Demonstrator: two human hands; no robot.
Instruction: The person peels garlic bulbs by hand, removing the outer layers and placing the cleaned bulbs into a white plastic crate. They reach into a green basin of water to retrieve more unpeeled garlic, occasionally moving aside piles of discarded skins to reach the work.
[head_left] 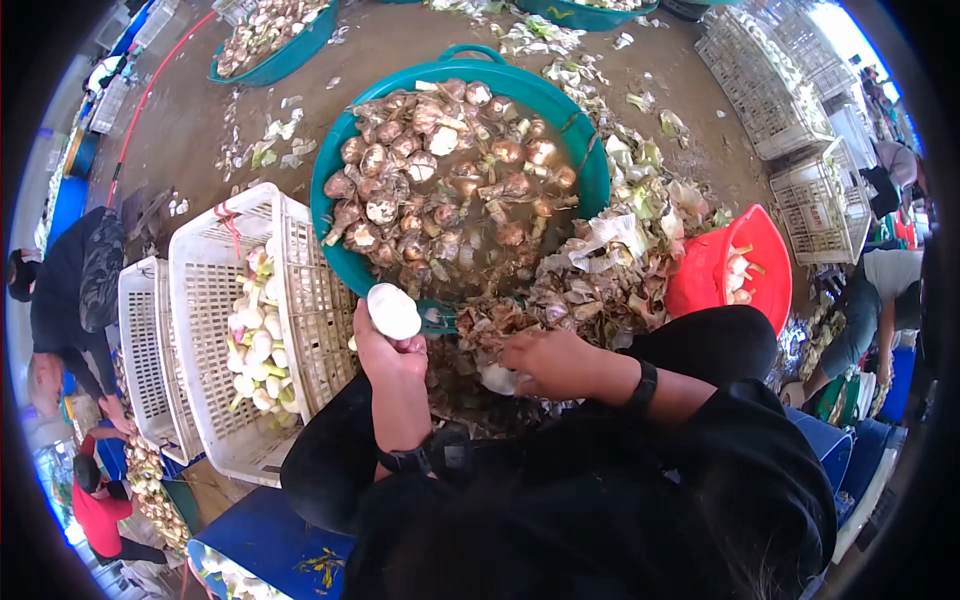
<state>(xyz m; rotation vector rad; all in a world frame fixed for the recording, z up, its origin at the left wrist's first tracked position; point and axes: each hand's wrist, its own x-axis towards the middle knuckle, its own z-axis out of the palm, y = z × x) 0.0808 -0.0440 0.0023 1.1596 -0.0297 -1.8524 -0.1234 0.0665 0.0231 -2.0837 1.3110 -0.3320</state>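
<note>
Pale crates (752,92) at upper right, wet brown floor (400,38), red-shirted co-worker (100,517) lower left

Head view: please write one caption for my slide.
The left hand holds a smooth white bulb near a green tub of brown-stained bulbs in murky water.

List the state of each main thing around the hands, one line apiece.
Left hand: closed around a bulb
Smooth white bulb: held, free of brown skin
Right hand: fingers bent at something pale; grip unclear
Round green tub: holding bulbs and murky water
Muddy brown bulbs: dirty, some partly submerged
White rectangular plastic crate: partly filled with pale bulbs
Red tub: holding pale bulbs
Brown-and-pale peelings: loose, heaped
</note>
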